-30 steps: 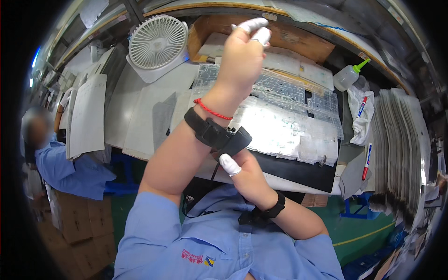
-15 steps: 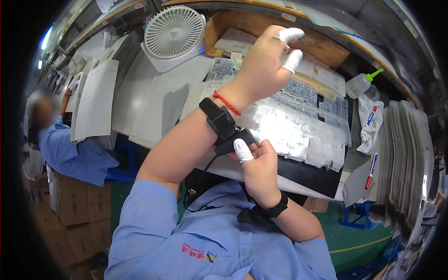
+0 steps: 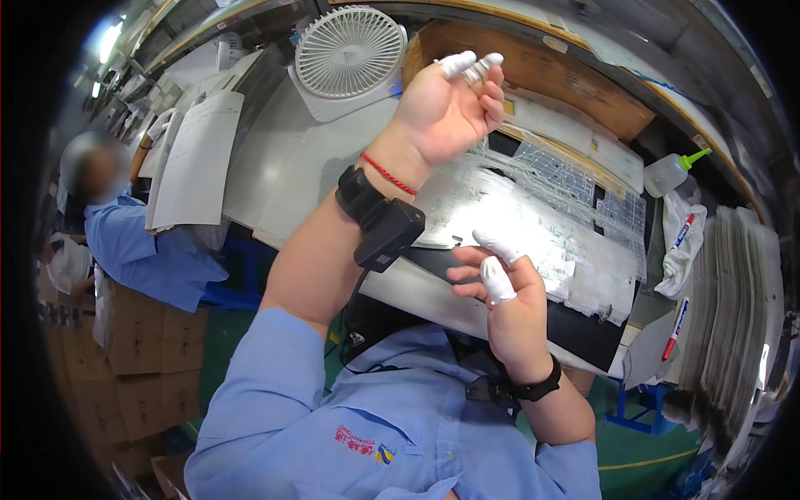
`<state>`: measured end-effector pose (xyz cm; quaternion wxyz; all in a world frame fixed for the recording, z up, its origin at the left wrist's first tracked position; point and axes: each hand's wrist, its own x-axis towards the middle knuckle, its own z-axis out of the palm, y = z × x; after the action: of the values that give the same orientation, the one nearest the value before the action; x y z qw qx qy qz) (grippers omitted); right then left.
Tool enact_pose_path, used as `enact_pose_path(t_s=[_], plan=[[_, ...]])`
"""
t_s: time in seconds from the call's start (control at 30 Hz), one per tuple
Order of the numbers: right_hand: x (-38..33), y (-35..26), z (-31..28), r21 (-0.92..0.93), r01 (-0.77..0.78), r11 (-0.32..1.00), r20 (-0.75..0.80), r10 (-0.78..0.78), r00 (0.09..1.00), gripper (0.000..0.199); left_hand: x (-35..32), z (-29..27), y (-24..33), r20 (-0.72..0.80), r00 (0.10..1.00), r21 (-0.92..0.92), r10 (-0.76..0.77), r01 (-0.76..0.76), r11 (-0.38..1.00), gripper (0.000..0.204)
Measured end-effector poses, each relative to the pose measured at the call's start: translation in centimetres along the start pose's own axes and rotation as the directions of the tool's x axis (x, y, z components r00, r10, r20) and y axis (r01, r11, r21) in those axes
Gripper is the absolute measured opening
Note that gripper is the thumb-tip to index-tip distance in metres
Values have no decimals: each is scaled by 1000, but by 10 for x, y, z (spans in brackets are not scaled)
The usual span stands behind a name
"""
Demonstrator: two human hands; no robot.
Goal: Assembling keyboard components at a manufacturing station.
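Black box-shaped device [image 3: 392,236] strapped at left wrist [image 3: 400,156] | left hand [image 3: 440,115] raised, loosely curled, empty | right hand [image 3: 514,307] near device, fingers parted, empty | step: apparently wrist-gear adjustment | next: likely calls for steady left forearm [image 3: 310,258]

To the left of our left hand [image 3: 450,108] we see a pale grey worktable [image 3: 279,162], and beyond that hand a wood-edged shelf [image 3: 596,57] overhead. Far to its left glows a white lamp [image 3: 109,42], with stacked cardboard cartons [image 3: 137,342] nearer us. Right of our right hand [image 3: 512,308], a blue stool [image 3: 640,408] stands on green floor [image 3: 667,442] with a yellow line [image 3: 654,461].
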<state>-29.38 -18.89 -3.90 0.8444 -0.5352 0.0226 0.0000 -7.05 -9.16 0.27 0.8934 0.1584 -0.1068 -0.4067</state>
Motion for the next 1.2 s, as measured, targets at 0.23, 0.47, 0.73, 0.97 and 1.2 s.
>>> enact_pose_path(t_s=[0.23, 0.47, 0.73, 0.97, 1.2], plan=[[-5, 4, 4, -46, -55, 997, 145, 61, 988, 37, -26, 23, 16, 199, 976, -252, 86, -34, 967, 33], [0, -15, -6, -71, 8, 997, 111, 0, 994, 36, -31, 19, 14, 186, 977, -248, 105, -57, 967, 35], [12, -49, -32, -515, 295, 805, -19, -355, 935, 37, -44, 39, -12, 498, 696, 680, 517, -683, 267, 42], [4, -1, 8, -526, 151, 837, 227, -33, 973, 54, -47, 57, -45, 726, 573, 644, 382, -761, -83, 50], [11, 28, 17, -368, 114, 923, 133, -69, 989, 45, -60, 60, -53, 725, 688, 688, 25, -726, 19, 61]])
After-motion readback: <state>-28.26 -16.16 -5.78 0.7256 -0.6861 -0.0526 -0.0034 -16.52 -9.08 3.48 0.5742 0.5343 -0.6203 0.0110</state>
